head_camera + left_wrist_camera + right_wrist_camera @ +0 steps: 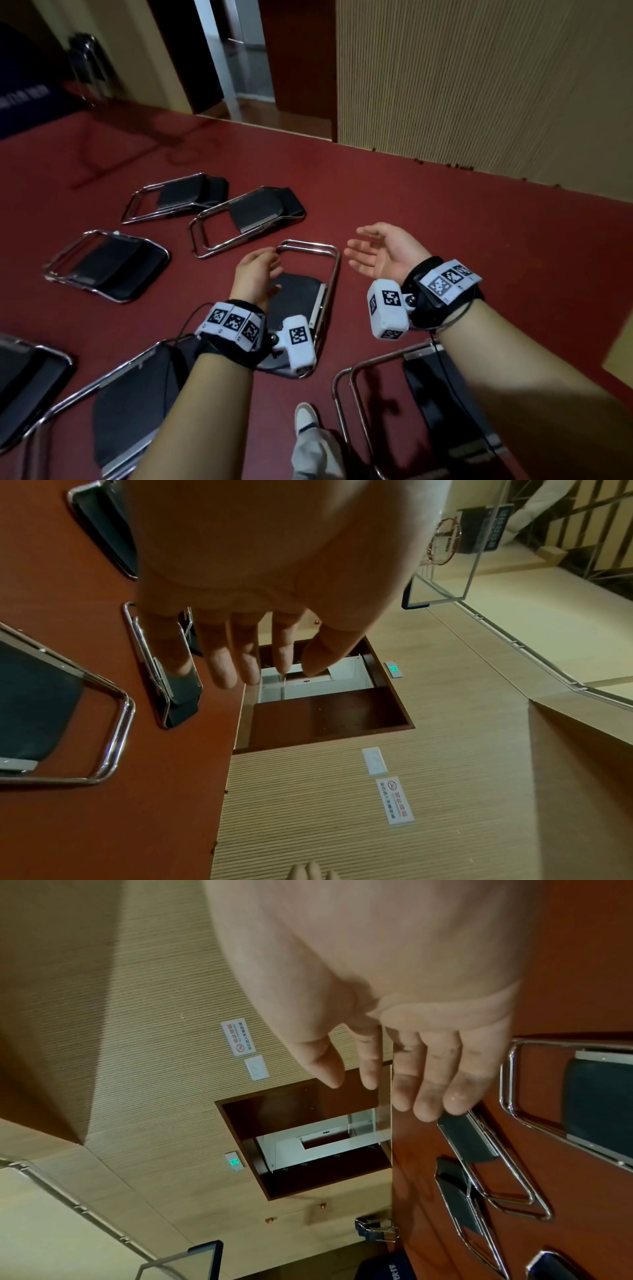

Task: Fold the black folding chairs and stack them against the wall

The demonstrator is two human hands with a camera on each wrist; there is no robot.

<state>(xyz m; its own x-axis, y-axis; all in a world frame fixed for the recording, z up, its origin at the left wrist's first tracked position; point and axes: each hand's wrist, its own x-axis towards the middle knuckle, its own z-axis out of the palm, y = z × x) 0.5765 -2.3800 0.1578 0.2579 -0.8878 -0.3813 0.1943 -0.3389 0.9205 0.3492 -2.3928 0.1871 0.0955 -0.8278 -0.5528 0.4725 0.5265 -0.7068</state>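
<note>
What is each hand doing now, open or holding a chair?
Left hand: open, fingers relaxed above the folded chair, gripping nothing.
Right hand: open, palm up, holding nothing.

Right hand (394, 1010), fingers (424, 1085) extended, empty; folded chairs (479, 1139) flat on red floor (582, 1204); ribbed wall (137, 1015), doorway (308, 1137).

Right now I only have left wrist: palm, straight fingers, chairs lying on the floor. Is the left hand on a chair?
Observer: Head view puts the left hand at the top chrome bar of the middle folded chair. I cannot tell if it touches.
Operator: Right hand?
Observer: The right hand is open, palm up, holding nothing, just right of that chair.
Operator: Any at the wall?
Observer: What look like upright chairs stand far left, blurred. Seven lie flat on the red floor.
</note>
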